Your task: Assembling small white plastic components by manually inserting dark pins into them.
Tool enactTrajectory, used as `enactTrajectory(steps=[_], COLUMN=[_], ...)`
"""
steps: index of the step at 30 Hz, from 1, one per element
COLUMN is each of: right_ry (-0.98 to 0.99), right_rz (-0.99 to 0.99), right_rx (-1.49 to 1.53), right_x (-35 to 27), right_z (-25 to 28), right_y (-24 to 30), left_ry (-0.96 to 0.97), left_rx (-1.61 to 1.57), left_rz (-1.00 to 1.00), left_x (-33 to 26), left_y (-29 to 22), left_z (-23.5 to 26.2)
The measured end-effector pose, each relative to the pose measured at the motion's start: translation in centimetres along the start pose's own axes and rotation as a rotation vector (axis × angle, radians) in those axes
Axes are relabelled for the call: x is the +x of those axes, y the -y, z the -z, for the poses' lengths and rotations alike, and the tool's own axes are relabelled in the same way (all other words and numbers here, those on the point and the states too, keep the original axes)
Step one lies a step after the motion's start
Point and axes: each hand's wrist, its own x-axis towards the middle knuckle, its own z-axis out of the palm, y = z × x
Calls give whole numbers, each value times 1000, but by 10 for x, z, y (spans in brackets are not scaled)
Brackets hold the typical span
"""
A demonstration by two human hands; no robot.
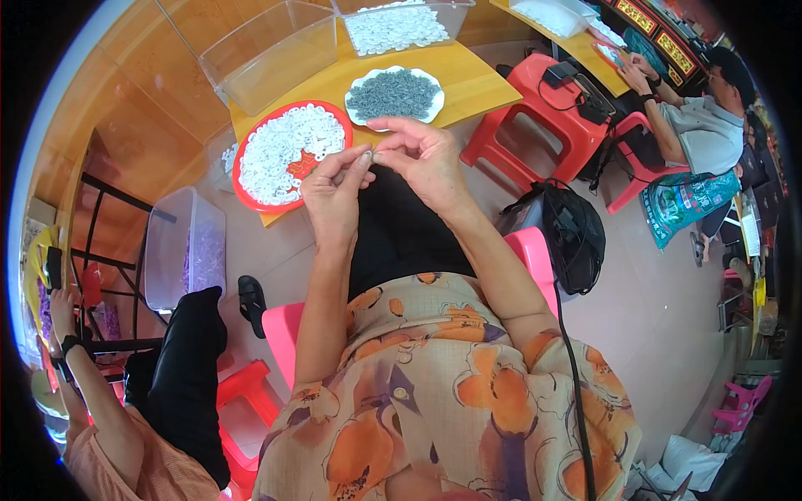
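My left hand [336, 188] and my right hand [424, 165] meet above my lap, near the table's front edge. Both pinch with thumb and forefinger, fingertips touching around something tiny and pale that I cannot make out. A red round tray [244, 185] lies beside my left hand, heaped with small white ring-like plastic pieces [284, 138]. Part of its red bottom shows through. Just beyond my right hand stands a white scalloped plate [355, 83], piled with small dark grey parts [397, 93].
On the yellow table [476, 71] stand a clear empty-looking bin [276, 58] and another bin of white pieces [401, 27]. A tub with purple parts [180, 242] is at left. Red stools [535, 117] and a black bag [572, 238] stand right. Two co-workers sit either side.
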Motion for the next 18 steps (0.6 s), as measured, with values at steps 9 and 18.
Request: enactTrajectory(steps=[9, 18], right_ry=[37, 62], right_rz=[-77, -50], right_rx=[20, -260], right_x=[2, -2], right_z=[8, 9], right_y=[-3, 6], left_ry=[-37, -47], left_rx=[-138, -107], left_rz=[70, 36], left_x=[4, 1], left_y=[4, 4], left_z=[2, 1])
